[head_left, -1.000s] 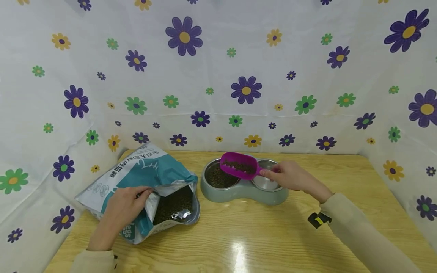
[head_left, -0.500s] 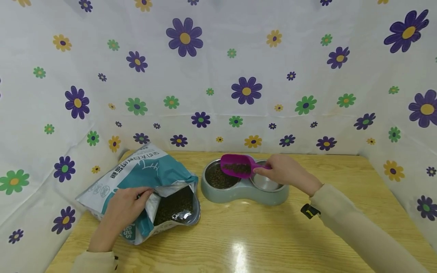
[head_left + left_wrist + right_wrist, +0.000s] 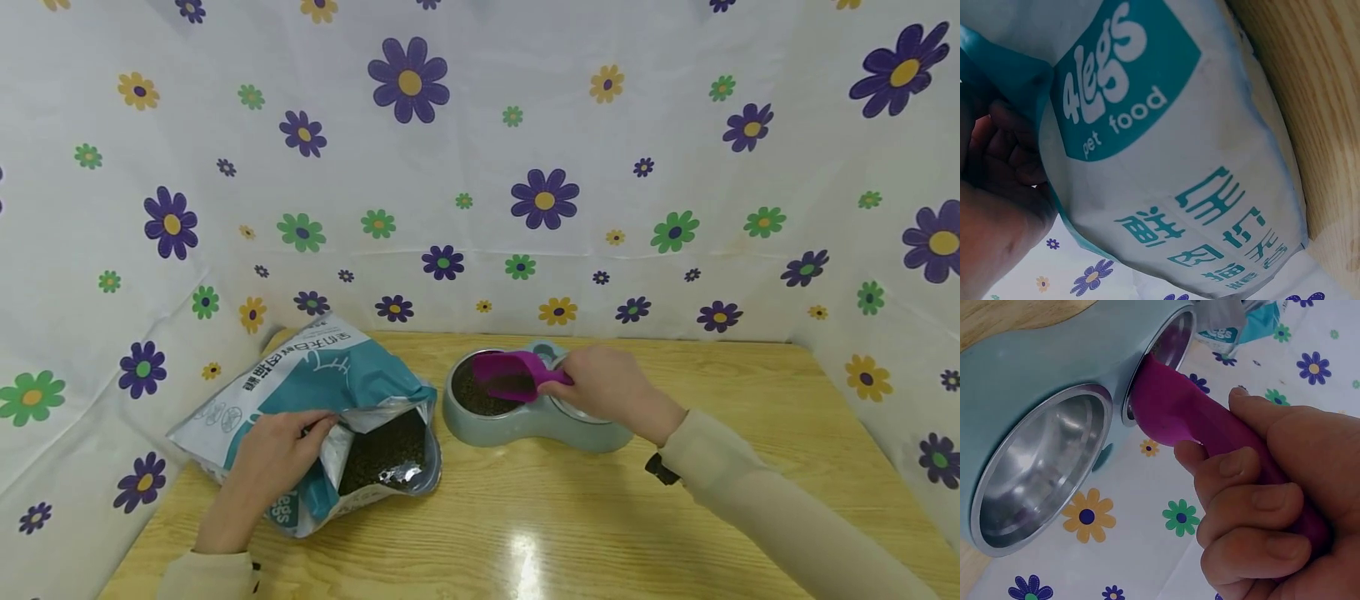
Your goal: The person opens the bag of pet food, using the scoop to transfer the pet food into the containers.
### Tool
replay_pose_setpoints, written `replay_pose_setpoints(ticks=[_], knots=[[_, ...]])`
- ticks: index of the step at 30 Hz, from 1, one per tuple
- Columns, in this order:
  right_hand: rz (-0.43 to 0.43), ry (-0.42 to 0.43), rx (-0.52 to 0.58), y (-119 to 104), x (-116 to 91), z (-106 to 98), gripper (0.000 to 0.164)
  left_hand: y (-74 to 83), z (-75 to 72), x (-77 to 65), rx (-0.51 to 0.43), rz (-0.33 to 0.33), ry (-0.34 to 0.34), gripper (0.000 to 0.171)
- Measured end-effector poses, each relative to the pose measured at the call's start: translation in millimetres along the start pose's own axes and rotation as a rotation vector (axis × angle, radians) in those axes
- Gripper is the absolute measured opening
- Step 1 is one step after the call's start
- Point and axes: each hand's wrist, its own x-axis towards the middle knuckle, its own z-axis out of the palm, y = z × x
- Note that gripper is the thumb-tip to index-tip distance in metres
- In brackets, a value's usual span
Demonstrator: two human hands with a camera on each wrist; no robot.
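Observation:
My right hand grips the handle of a magenta scoop, its fingers wrapped round it in the right wrist view. The scoop's front tilts down into the left bowl of a blue-grey double pet bowl, over brown kibble. The right steel bowl shows bare metal. On the left lies a white and teal pet food bag, its mouth open toward me with kibble inside. My left hand pinches the edge of that mouth; the left wrist view shows curled fingers behind the teal flap.
Under everything is a light wooden table. A white cloth with printed flowers hangs behind and along both sides. The double bowl stands just right of the bag, near the back edge.
The scoop has gone from level, with kibble in it, to tipped down into the left bowl. My right hand has shifted left and turned over. The left hand and the bag stay put.

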Motion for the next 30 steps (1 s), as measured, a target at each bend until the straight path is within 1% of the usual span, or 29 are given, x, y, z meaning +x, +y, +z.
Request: replay_pose_setpoints(ticks=[5,9,12,15,18,22,24,27,28,30], knots=[[-0.005,0.041,-0.031,-3.1,-1.8,1.3,0.055,1.0,-0.6,0.4,0.005,0.001,0.004,0.021],[0.006,0.054,-0.074,-3.2,-2.9,1.3,0.052,1.4,-1.2,0.0,0.005,-0.004,-0.002,0.021],[-0.02,0.099,-0.142,-2.7,-4.8,2.2,0.048,1.7,-2.1,-0.3,0.006,-0.008,-0.004,0.022],[-0.06,0.176,-0.209,-1.7,-7.3,4.7,0.046,1.9,-2.9,-0.4,0.007,-0.005,0.0,0.021],[-0.08,0.233,-0.281,-1.6,-10.5,7.0,0.046,1.8,-3.1,-0.8,0.005,-0.003,-0.004,0.022],[-0.1,0.257,-0.392,-2.6,-16.3,8.8,0.048,1.5,-2.8,-2.4,0.004,-0.013,-0.015,0.022],[-0.108,0.268,-0.425,-3.1,-19.8,8.8,0.048,1.2,-2.5,-2.7,0.003,-0.015,-0.015,0.022],[-0.099,0.292,-0.414,-2.1,-25.4,7.6,0.047,0.8,-1.9,-1.8,0.008,-0.001,-0.002,0.021],[-0.086,0.297,-0.382,-1.5,-27.4,6.8,0.047,0.8,-1.8,-1.4,0.007,0.004,-0.001,0.021],[-0.054,0.297,-0.283,1.2,-30.9,5.4,0.046,0.9,-1.9,-0.7,0.008,0.013,0.003,0.021]])
